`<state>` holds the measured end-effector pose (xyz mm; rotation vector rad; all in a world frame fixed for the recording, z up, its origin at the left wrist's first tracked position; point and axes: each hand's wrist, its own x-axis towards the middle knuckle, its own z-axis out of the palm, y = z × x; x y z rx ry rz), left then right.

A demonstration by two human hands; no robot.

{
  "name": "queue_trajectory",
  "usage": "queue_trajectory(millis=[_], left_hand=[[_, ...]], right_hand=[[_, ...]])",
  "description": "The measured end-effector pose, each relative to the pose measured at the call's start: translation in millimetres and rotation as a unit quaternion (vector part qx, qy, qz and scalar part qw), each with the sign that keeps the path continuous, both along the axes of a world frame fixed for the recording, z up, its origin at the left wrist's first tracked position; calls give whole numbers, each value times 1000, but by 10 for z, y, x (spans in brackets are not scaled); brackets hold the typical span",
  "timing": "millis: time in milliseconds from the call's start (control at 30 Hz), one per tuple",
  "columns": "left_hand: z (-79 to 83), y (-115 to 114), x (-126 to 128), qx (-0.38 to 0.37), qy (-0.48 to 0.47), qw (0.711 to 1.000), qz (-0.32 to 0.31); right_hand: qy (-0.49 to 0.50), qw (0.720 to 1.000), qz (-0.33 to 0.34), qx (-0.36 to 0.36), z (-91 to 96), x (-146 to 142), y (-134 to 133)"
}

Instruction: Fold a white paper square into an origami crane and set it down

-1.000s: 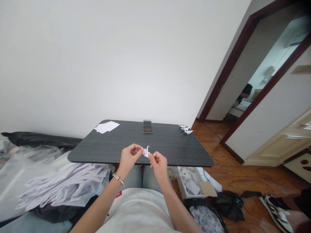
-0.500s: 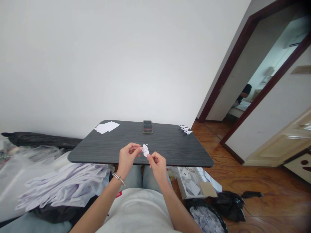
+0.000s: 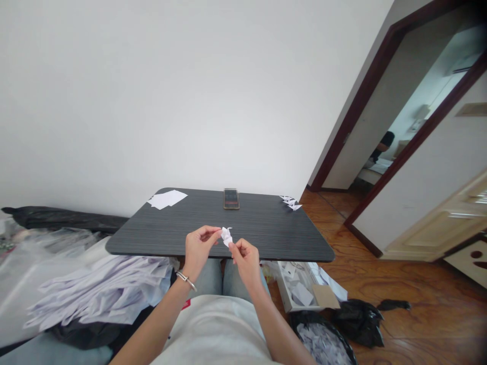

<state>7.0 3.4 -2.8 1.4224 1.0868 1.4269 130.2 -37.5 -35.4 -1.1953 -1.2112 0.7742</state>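
Observation:
A small folded white paper crane [image 3: 227, 236] is held above the near part of the dark table [image 3: 182, 223]. My left hand [image 3: 199, 247] pinches it from the left between thumb and index finger. From the lower right, my right hand [image 3: 245, 257] grips its bottom end between thumb and fingers. A thin point of paper sticks out at its top. Several finished-looking paper cranes [image 3: 291, 203] stand in a row at the table's far right corner. White paper sheets [image 3: 167, 199] lie at the far left corner.
A phone [image 3: 231, 198] sits at the table's back edge by the wall. Crumpled white cloth or paper [image 3: 106, 289] is heaped at lower left. On the floor at right are a white box [image 3: 299, 289], a black bag of paper pieces [image 3: 323, 339] and another black bag [image 3: 359, 322].
Both hands have shifted slightly left with the paper crane, and its folds look a little more opened out. Everything on the table stays where it was.

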Motion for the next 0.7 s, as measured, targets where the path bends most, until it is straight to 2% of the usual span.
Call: queue_trajectory(millis=[700], left_hand=[[-54,-2,-13,23,24,999,7]], right_hand=[[-17,1000,8,5,-43,-6,5]])
